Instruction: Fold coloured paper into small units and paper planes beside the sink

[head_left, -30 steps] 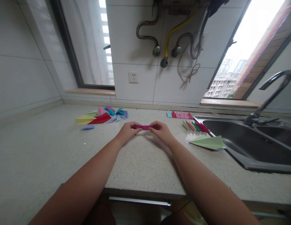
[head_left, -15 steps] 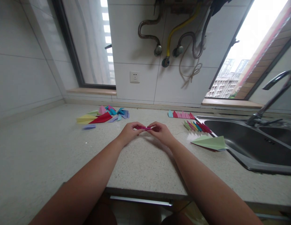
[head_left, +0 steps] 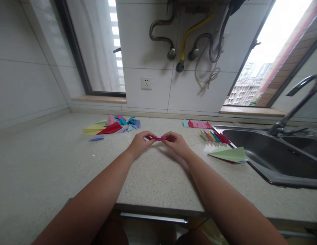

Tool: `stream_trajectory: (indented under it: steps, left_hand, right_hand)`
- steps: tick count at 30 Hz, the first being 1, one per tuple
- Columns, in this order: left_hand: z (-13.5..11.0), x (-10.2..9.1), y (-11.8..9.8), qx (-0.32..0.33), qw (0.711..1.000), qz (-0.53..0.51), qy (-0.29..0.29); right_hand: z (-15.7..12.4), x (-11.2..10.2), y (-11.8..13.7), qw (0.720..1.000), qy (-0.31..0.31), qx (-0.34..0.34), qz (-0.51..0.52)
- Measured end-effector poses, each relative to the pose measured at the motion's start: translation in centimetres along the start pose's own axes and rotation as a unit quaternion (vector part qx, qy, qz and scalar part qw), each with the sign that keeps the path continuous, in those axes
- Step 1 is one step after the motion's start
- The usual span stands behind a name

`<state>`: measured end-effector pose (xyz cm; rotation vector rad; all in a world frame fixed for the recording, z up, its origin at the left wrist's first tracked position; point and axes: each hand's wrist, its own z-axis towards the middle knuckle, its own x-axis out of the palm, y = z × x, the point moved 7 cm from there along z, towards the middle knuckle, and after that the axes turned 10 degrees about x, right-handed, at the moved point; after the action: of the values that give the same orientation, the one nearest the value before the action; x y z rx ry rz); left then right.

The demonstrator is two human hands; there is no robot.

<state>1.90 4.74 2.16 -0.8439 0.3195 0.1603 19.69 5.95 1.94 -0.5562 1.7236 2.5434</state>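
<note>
A small folded magenta paper (head_left: 160, 138) is stretched between my two hands, just above the countertop (head_left: 158, 177). My left hand (head_left: 141, 142) pinches one end of it between thumb and fingers. The other end is in the pinch of my right hand (head_left: 175, 142). Fingers hide both ends, so its full shape does not show. Left of my hands lies a loose pile of folded paper, with a red paper plane (head_left: 110, 129) and a yellow folded paper (head_left: 93, 129). A single lavender folded paper (head_left: 96, 138) rests in front of it.
On the right, a row of pink, red and blue folded papers (head_left: 197, 124) stands behind a second multicoloured row (head_left: 215, 136). A pale green paper plane (head_left: 230, 154) lies beside the steel sink (head_left: 257, 149). The faucet (head_left: 296, 109) rises behind the basin.
My hands have drawn slightly apart, and more of the magenta paper shows between my fingertips. The papers on the counter lie as before.
</note>
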Motion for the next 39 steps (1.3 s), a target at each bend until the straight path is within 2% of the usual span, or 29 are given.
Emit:
stream_trajectory:
  steps: [6, 12, 17, 22, 30, 39]
  left_hand:
    - [-0.1, 0.5, -0.7, 0.019, 0.999, 0.019, 0.032]
    - [-0.2, 0.8, -1.0, 0.001, 0.999, -0.014, 0.040]
    - [-0.1, 0.8, -1.5, 0.003, 0.999, -0.027, 0.038]
    - [-0.2, 0.8, -1.8, -0.005, 0.997, -0.049, 0.052]
    - [-0.5, 1.5, -1.0, -0.061, 0.988, -0.113, 0.085]
    - [-0.4, 1.6, -1.2, -0.043, 0.980, -0.165, 0.101]
  right_hand:
    - [-0.2, 0.2, 0.9, 0.995, -0.005, -0.038, -0.091]
    - [-0.2, 0.1, 1.0, 0.994, 0.001, -0.034, -0.101]
    - [-0.3, 0.3, 0.7, 0.999, 0.011, -0.009, -0.047]
    - [-0.3, 0.8, 0.2, 0.998, 0.047, 0.018, 0.037]
    - [-0.3, 0.9, -0.1, 0.996, 0.045, 0.048, 0.054]
    - [-0.9, 1.8, 0.7, 0.980, 0.139, 0.050, 0.129]
